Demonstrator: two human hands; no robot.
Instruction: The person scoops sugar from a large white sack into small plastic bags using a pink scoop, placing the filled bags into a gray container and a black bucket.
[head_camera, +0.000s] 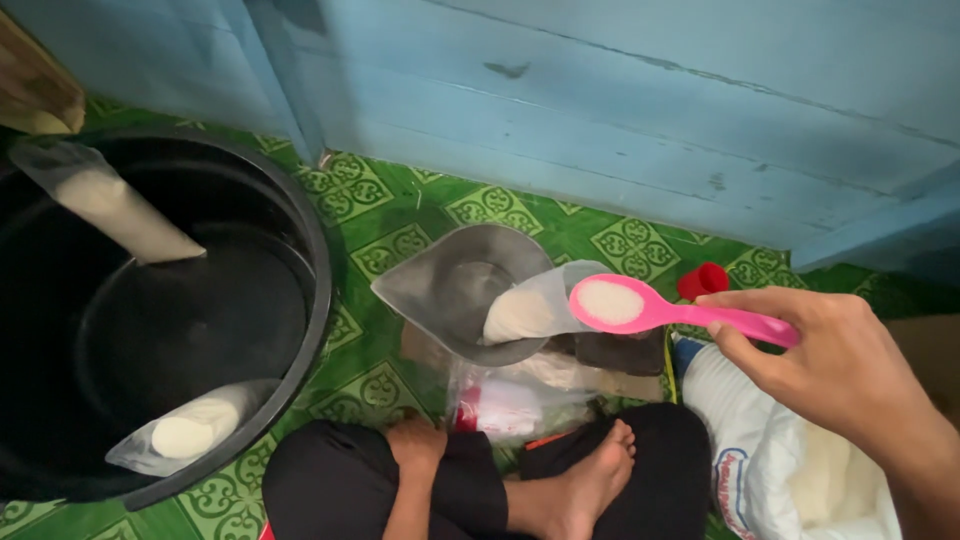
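Crossed legs in black trousers (400, 490) and my bare foot (590, 480) fill the bottom of the view, resting on the green patterned floor (400, 215). My left hand (418, 443) lies on my left knee, just below the grey scale bowl; its fingers curl down over the cloth and hold nothing that I can see, though whether they are pressed together I cannot tell.

My right hand (845, 365) comes in from the right of the scale bowl (455, 285), fingers clamped on the handle of a pink plastic spoon (660, 310). The spoon's bowl carries a heap of white granules and hangs just over the mouth of a small clear plastic bag (535, 305). That bag sits in the scale bowl, leaning on its right rim, already partly filled with the same white granules.

Below the scale bowl, between it and my foot, lies a heap of clear plastic wrapping (520, 400) with something red inside. Right of the bowl, under my right wrist, a white sack (790, 460) stands open. A small red cap (703, 280) sits on the floor just beyond the spoon's handle.

Left of the scale bowl stands a big black tub (310, 260). Two filled clear bags lie in it: one long one (120, 210) against the far left wall, one (190, 432) at the near rim. Behind everything runs a blue wooden wall (640, 110).
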